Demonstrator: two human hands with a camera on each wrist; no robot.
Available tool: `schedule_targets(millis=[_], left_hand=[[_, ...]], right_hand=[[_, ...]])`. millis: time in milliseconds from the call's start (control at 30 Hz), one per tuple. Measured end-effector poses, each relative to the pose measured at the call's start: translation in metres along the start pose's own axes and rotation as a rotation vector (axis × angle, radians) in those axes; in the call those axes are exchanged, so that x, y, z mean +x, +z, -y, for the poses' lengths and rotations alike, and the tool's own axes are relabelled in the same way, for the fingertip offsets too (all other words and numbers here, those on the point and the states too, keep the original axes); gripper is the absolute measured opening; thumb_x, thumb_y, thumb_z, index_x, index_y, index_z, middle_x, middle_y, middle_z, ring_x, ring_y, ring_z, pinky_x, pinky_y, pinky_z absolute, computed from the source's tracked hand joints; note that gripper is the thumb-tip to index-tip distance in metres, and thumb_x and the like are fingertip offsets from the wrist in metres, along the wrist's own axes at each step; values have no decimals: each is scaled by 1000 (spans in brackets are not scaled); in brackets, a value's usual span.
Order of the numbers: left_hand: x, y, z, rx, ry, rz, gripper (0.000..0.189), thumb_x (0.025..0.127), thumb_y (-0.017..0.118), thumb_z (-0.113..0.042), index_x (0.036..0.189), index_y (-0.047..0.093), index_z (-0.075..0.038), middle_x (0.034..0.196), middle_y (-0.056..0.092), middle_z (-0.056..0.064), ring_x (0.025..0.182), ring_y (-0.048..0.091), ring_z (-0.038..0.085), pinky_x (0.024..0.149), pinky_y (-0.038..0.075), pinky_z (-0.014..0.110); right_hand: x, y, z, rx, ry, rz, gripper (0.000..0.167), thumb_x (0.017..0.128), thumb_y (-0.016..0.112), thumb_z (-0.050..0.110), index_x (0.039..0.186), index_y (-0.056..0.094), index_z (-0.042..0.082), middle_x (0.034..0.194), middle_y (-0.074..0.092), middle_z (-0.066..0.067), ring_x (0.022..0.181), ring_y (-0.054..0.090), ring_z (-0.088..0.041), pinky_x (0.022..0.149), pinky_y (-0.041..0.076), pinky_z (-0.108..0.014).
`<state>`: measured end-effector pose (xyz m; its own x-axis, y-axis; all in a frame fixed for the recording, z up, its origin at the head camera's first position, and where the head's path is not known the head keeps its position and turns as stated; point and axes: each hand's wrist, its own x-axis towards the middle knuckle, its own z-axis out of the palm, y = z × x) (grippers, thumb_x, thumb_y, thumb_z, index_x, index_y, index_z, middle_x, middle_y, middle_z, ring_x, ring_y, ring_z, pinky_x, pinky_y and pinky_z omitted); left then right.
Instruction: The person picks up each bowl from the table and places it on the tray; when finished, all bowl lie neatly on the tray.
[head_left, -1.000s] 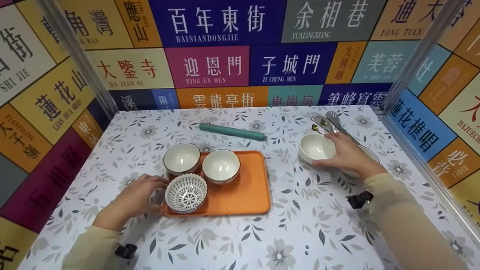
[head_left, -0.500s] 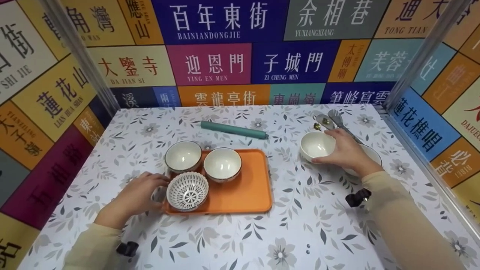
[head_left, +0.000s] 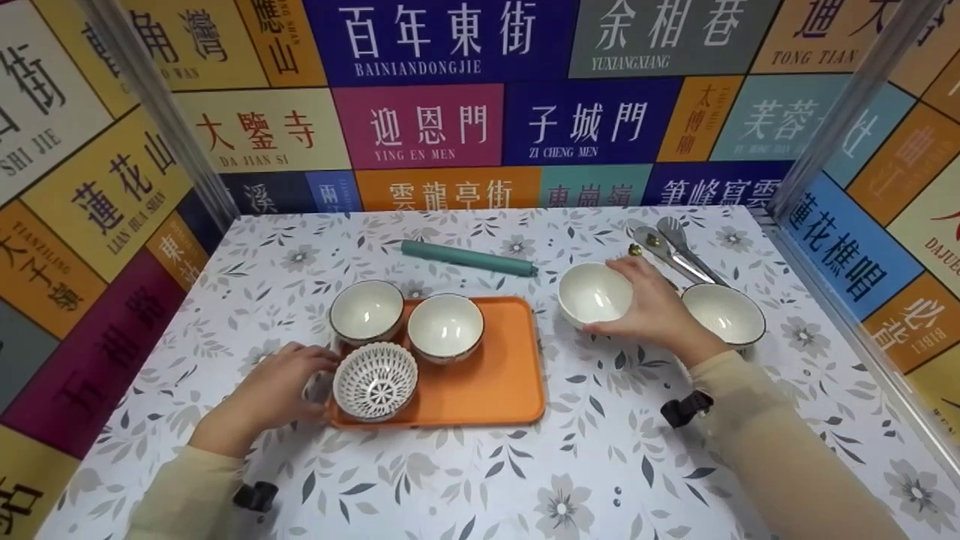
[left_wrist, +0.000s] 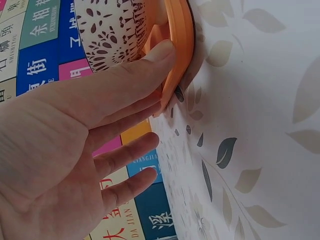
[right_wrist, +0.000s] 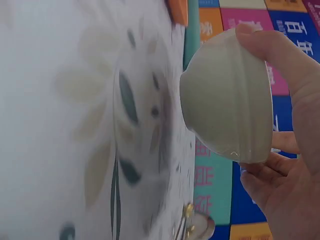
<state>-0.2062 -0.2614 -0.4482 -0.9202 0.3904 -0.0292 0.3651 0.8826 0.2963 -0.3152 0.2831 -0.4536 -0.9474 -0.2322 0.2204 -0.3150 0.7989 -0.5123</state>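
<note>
My right hand grips a plain cream bowl by its rim. In the right wrist view this bowl is clear of the tablecloth, thumb on one side and fingers on the other. An orange tray lies left of it, bearing two cream bowls with dark rims, the back-left bowl and the middle bowl, plus a patterned bowl at the front left. Beside the tray's left edge rests my left hand, its fingers loosely extended. Its thumb touches the tray rim in the left wrist view.
Another cream bowl stands at the right, behind the right wrist. Grey spoon and fork lie at the back right, with small gold-coloured pieces near them. A green stick lies behind the tray. Printed panels wall the table's back and sides.
My right hand has carried the cream bowl leftward toward the tray, uncovering more of the bowl at the right. The left hand and the tray have stayed in place.
</note>
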Motion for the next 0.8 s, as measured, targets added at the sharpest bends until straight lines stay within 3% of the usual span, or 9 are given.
schedule_targets(millis=[233, 367, 800], left_hand=[[0, -2, 0, -8, -23, 10, 61, 68, 91, -21, 125, 72, -7, 139, 65, 12, 129, 55, 38, 110, 44, 65], [0, -2, 0, -6, -25, 13, 61, 68, 92, -22, 124, 72, -8, 139, 66, 12, 129, 55, 39, 109, 43, 66], [1, 0, -3, 6, 14, -7, 60, 68, 92, -22, 123, 72, -6, 137, 67, 13, 126, 56, 39, 108, 46, 64]], right_hand=[[8, 23, 45, 101, -29, 52, 117, 53, 101, 46, 150, 50, 8, 150, 47, -13, 135, 50, -39, 113, 43, -65], [14, 37, 62, 139, -19, 83, 117, 53, 100, 49, 151, 50, 11, 152, 46, -10, 137, 49, -37, 115, 43, -62], [26, 59, 77, 148, -31, 109, 119, 52, 97, 60, 151, 51, 12, 151, 46, -7, 136, 49, -32, 115, 45, -55]])
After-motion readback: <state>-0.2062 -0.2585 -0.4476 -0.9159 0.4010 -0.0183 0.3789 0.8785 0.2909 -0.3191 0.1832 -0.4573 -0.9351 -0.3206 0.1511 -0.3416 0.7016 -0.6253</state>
